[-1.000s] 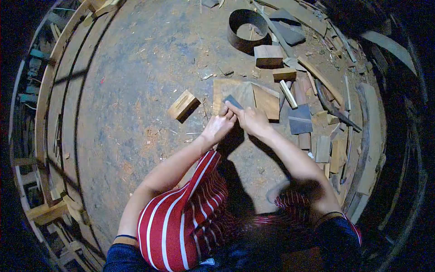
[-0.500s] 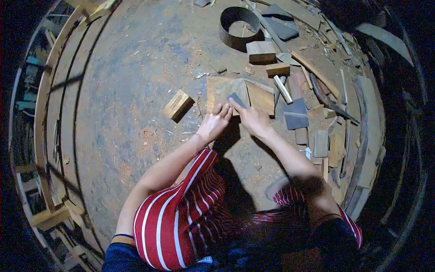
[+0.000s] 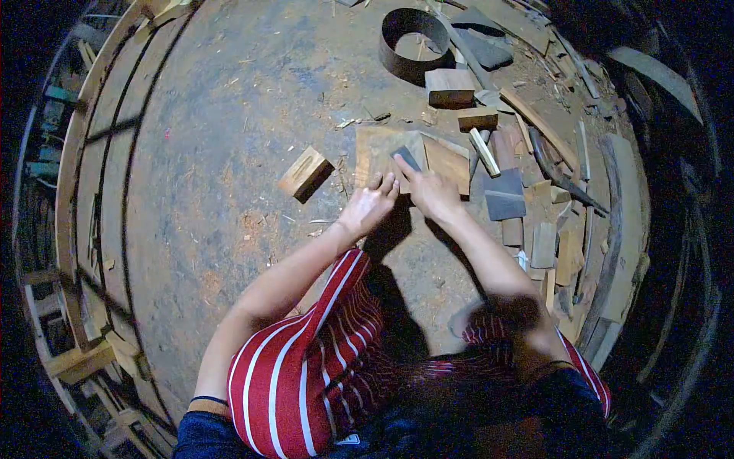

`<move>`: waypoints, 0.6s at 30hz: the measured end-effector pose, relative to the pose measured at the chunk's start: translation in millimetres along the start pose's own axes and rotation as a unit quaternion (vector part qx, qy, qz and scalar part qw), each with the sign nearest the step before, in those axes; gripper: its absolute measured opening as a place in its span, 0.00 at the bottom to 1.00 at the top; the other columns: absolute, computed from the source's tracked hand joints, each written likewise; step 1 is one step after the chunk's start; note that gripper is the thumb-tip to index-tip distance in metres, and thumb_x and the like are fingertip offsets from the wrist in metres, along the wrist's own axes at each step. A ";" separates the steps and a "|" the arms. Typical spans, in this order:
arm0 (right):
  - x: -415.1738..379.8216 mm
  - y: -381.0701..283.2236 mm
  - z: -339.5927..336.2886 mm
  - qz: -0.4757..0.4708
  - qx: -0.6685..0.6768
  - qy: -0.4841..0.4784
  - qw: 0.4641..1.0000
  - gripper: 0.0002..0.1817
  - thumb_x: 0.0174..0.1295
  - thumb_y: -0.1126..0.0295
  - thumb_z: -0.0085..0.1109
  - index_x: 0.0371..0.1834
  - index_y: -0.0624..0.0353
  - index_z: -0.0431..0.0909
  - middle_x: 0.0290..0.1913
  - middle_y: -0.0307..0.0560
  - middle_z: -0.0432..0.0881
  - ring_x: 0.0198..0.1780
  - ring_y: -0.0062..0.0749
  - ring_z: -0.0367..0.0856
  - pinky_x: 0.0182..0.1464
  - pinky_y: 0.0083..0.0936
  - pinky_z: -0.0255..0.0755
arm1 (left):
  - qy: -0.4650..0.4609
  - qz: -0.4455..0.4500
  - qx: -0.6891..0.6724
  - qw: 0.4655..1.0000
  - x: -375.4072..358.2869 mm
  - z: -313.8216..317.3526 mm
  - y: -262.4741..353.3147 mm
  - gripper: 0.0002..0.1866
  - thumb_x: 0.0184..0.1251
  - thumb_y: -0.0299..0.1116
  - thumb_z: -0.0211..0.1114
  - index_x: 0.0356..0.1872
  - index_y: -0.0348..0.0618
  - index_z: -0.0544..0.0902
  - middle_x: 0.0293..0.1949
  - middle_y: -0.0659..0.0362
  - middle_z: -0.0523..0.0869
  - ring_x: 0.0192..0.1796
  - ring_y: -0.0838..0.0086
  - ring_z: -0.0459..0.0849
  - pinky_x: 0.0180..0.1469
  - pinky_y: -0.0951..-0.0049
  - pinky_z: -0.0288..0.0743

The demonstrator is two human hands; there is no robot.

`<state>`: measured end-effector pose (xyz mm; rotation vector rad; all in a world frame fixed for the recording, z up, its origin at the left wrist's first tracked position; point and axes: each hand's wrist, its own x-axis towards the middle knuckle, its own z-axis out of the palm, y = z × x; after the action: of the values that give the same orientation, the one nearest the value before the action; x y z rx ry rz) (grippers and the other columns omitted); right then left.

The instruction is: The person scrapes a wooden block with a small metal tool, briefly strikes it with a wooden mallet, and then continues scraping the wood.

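Observation:
A flat wooden piece (image 3: 372, 147) with a grey patch lies on the floor ahead of me. My left hand (image 3: 372, 203) rests at its near edge, fingers bent and pressed on it. On its grey middle part, my right hand (image 3: 430, 191) presses a small dark sheet (image 3: 407, 157) with its index finger stretched along it; the other fingers are curled. A light wooden block with a slot (image 3: 306, 173) lies to the left, touched by neither hand.
A dark metal ring (image 3: 414, 65) stands beyond the hands, beside a wooden block (image 3: 449, 86). Right of the hands lie a dark square sheet (image 3: 505, 194), sticks and wood scraps. A wooden frame (image 3: 70, 206) runs along the left.
My right hand and the small dark sheet have slid slightly away from me over the wood. The whole view has shifted a little.

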<state>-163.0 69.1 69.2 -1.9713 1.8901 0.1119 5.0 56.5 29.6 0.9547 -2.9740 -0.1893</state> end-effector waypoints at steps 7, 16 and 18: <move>33.9 -5.7 0.6 0.019 0.008 0.024 1.000 0.32 0.60 0.68 0.44 0.70 0.32 0.56 0.36 0.60 0.83 0.37 0.54 0.83 0.38 0.48 0.77 | -0.012 -0.004 -0.025 1.000 1.3 -5.7 -1.8 0.26 0.57 0.28 0.53 0.60 0.36 0.69 0.63 0.48 0.70 0.61 0.53 0.74 0.50 0.63 0.79; 21.2 -5.5 -5.7 0.030 0.021 0.006 0.999 0.31 0.60 0.66 0.44 0.70 0.32 0.57 0.35 0.60 0.83 0.37 0.51 0.83 0.38 0.46 0.77 | 0.034 0.009 -0.024 0.999 5.5 -4.5 3.9 0.22 0.57 0.27 0.53 0.55 0.33 0.72 0.57 0.48 0.74 0.58 0.55 0.75 0.47 0.63 0.80; 32.8 -5.8 2.4 0.027 0.015 0.026 0.999 0.31 0.61 0.66 0.45 0.69 0.32 0.58 0.35 0.59 0.83 0.35 0.50 0.84 0.36 0.45 0.77 | -0.001 -0.005 -0.020 1.000 4.7 -6.1 -1.3 0.24 0.57 0.27 0.53 0.58 0.38 0.70 0.60 0.49 0.73 0.59 0.55 0.75 0.49 0.64 0.79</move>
<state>-154.3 39.1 57.5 -1.9219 1.9664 0.0460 2.2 52.1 35.3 0.9658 -2.9551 -0.2498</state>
